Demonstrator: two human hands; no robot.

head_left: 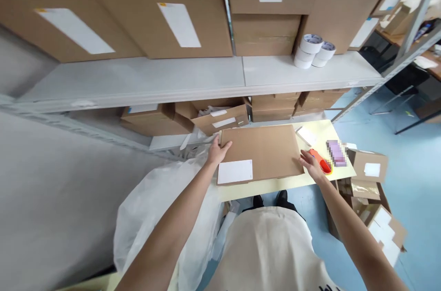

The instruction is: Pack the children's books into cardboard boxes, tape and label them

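Note:
A flat brown cardboard box (pixel 263 146) with a white label (pixel 235 171) at its near left corner lies on a pale yellow table (pixel 272 187). At the box's left edge, my left hand (pixel 217 151) grips it, thumb over the top and the other fingers down the side. My right hand (pixel 312 165) is at the opposite edge, its bent fingers against the cardboard. Just beyond that hand lies a red-orange tool (pixel 320 160), partly covered by it, so its kind is unclear. A small white pad or card (pixel 306 136) is behind it on the table.
A grey shelf (pixel 165 73) with large cartons (pixel 172 15) and white tape rolls (pixel 310 47) runs above the table. Below it stands an open carton (pixel 220 119). Translucent plastic sheeting (pixel 161 204) hangs at left; discarded boxes (pixel 370 190) are on the floor at right.

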